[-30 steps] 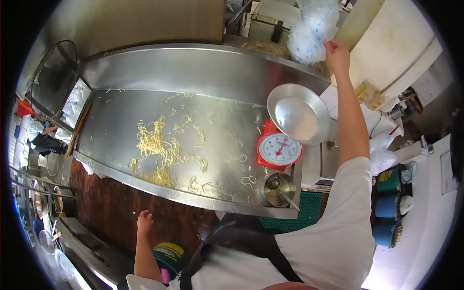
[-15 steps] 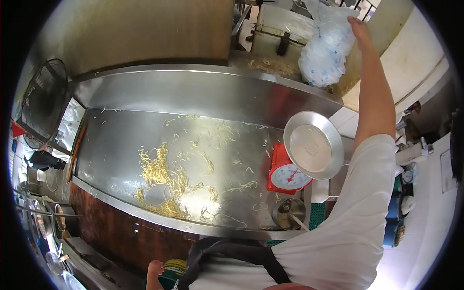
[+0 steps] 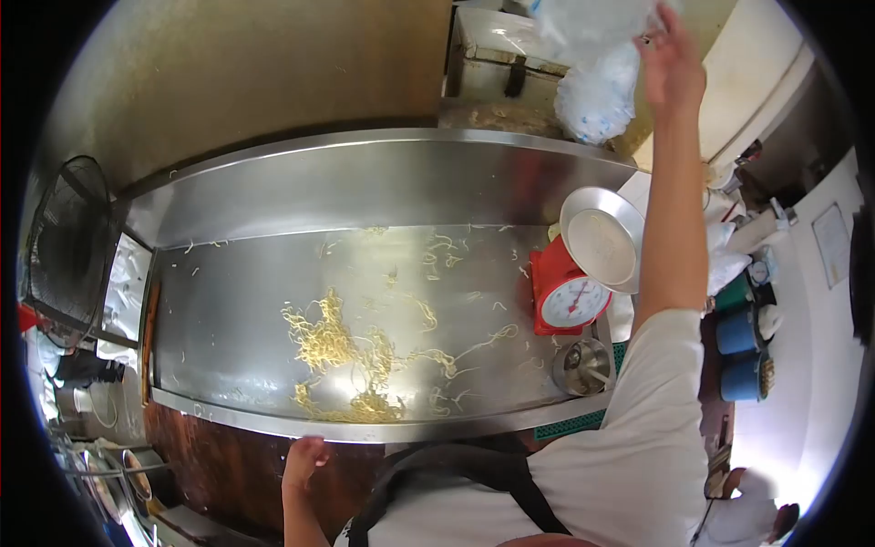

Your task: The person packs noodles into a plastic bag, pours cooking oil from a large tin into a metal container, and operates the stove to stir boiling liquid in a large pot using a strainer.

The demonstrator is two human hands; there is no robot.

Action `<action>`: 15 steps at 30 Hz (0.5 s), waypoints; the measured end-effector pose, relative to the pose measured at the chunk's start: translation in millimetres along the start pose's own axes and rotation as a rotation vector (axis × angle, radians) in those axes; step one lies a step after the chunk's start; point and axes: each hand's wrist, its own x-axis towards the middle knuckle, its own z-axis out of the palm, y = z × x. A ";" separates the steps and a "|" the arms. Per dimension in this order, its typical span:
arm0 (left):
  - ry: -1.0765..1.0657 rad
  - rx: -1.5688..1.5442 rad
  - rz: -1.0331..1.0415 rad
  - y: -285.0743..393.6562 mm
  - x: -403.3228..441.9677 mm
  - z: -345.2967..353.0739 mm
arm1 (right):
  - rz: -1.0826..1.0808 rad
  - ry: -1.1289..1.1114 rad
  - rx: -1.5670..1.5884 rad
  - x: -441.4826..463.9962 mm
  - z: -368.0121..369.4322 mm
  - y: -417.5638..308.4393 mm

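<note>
At the upper right my right hand (image 3: 673, 77) is raised, its fingers closed at the edge of a clear plastic bag (image 3: 583, 27). Just below hangs a bulging bundle of white-and-blue plastic bags (image 3: 597, 96). My left hand (image 3: 306, 459) is held low by the table's front edge, fingers curled, with nothing visible in it. Pale yellow noodles (image 3: 324, 342) lie heaped and scattered on the steel table (image 3: 228, 301). A red dial scale (image 3: 570, 301) stands at the table's right end, carrying a round metal pan (image 3: 602, 242).
Beside the scale sits a metal bowl (image 3: 583, 367) with a utensil in it. A black fan (image 3: 68, 251) stands on the left. Blue buckets (image 3: 740, 374) line the right wall. A person (image 3: 743, 510) is at the lower right, another (image 3: 87, 367) at the far left.
My right hand has drawn back slightly from the bundle, with loose plastic spread beside it. My left hand has risen toward the table edge. The view has shifted, and a person has appeared at lower right.
</note>
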 end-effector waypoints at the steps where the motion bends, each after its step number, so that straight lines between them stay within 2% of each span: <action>1: -0.016 0.051 0.129 30.6 11.4 0.4 | 0.055 0.096 0.046 -36.5 28.0 -11.2; 2: -0.031 0.096 0.250 57.6 21.4 0.5 | 0.085 0.068 0.048 -59.8 38.3 -11.7; 3: -0.153 -0.096 0.321 84.5 33.0 0.9 | 0.125 0.040 0.047 -86.5 45.4 -7.7; 4: -0.139 0.062 0.569 175.5 21.9 17.1 | 0.183 0.021 0.098 -133.0 72.3 -4.0; 5: -0.252 -0.062 0.534 204.8 29.4 24.6 | 0.228 0.004 0.162 -167.2 90.3 1.7; 6: -0.232 0.060 0.802 215.0 61.4 30.8 | 0.269 -0.013 0.188 -189.8 104.4 4.9; 8: -0.052 0.247 1.039 285.8 56.9 57.2 | 0.380 -0.029 0.233 -235.2 124.2 10.5; 10: -0.205 0.014 1.038 331.9 56.0 77.1 | 0.466 -0.017 0.218 -282.6 144.0 19.1; 12: -0.496 -0.182 0.928 346.8 41.3 94.1 | 0.512 -0.046 0.283 -312.5 158.4 28.2; 13: -0.646 -0.276 0.872 354.0 35.7 103.6 | 0.558 -0.067 0.188 -331.8 157.4 32.5; 14: -0.669 -0.262 0.872 355.8 27.0 111.0 | 0.597 -0.087 0.094 -348.0 153.8 36.7; 15: -0.691 -0.379 0.794 356.1 28.0 118.3 | 0.635 -0.097 0.000 -357.5 152.6 40.5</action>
